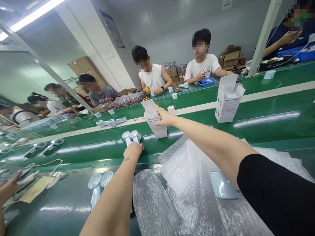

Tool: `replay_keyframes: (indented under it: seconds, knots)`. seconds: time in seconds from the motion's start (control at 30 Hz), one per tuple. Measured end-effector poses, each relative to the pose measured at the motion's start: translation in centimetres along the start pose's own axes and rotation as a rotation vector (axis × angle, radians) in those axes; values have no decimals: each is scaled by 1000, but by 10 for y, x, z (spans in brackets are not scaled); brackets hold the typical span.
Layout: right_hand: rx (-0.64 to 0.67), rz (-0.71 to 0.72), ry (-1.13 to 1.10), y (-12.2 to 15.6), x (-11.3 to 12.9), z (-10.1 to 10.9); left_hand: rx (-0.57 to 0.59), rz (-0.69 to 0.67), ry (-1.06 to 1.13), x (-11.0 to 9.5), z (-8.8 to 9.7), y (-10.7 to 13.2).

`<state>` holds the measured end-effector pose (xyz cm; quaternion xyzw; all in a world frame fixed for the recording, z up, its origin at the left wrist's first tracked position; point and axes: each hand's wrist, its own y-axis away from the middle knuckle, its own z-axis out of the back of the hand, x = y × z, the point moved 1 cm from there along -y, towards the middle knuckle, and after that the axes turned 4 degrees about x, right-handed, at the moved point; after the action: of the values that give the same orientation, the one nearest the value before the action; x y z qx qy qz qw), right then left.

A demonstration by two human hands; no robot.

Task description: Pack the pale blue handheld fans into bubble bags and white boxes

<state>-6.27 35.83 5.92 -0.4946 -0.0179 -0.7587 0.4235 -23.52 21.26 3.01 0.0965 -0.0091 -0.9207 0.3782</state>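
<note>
- Green, glossy conveyor surface (275, 101) crosses a pale-walled workshop, with several co-workers (156, 77) along its far side, beyond both hands.
- Left hand (133, 150): fingers appear curled round the handles of two pale-blue, round-headed plastic devices (135, 135); the heads stick out just past the grip, away from the body.
- Right hand (164, 117): thumb and fingers spread apart at the right side of an open white cardboard box (159, 131) with its flap raised. Whether they press or merely rest, I cannot tell. This box stands just beyond the left hand and to its right.
- Handling, as a judgement: the devices look light, stiff and smooth, so rather slippery; the handles seem the safest hold. The box is probably light and easily dented, best held by its side walls, not the flap.
- Nearer the body than the left grip lie two more pale-blue devices with shiny round heads (94, 181); below the right forearm spreads clear, soft bubble wrap (189, 183).
- Well right of the right hand stands a second open white cardboard box (227, 108), bearing small dark pictures and printed lines. No brand or lettering is readable on either box.
</note>
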Motion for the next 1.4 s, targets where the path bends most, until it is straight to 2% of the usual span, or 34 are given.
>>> replay_keyframes:
  seconds: [0.07,0.13,0.17,0.23,0.3,0.33,0.4,0.47,0.53,0.63,0.73,0.8,0.9,1.0,1.1,1.17,1.23,1.33,1.4]
  knots:
    - [-162,-42,-11,15,12,4,28,25,118,2,-7,-1]
    - [-218,-263,-166,33,26,7,54,37,267,5,-1,2]
    - [-168,-410,-281,42,33,7,64,38,346,6,4,7]
    - [32,-657,-484,60,47,0,65,33,490,7,14,26]
    - [246,-805,-609,73,61,-13,55,7,660,5,18,59]
    - [311,-842,-683,78,67,-20,66,-25,774,3,18,77]
    - [344,-875,-879,87,80,-32,141,-138,1023,-1,14,111]
    - [262,-846,-1021,94,90,-37,264,-310,1169,-1,8,131]
    - [148,-809,-1032,104,97,-29,298,-514,1043,3,1,131]
    - [63,-789,-1009,121,108,2,259,-750,672,10,-12,108]
    - [53,-760,-1067,146,123,38,277,-951,256,5,-26,86]
    - [87,-747,-1153,168,134,53,267,-1021,78,-2,-29,80]
    - [157,-749,-1297,208,142,53,216,-1001,104,-10,-18,86]
    - [322,-759,-1407,243,140,29,157,-976,187,-13,4,106]
    - [437,-720,-1454,258,134,4,172,-994,316,-13,21,134]
    - [408,-712,-1458,258,132,-6,200,-990,445,-10,25,150]
    - [374,-700,-1441,255,132,-8,193,-923,595,-6,25,164]
    - [326,-691,-1341,255,135,-5,50,-711,848,4,25,179]
    - [232,-760,-1214,262,136,0,-92,-642,939,10,27,188]
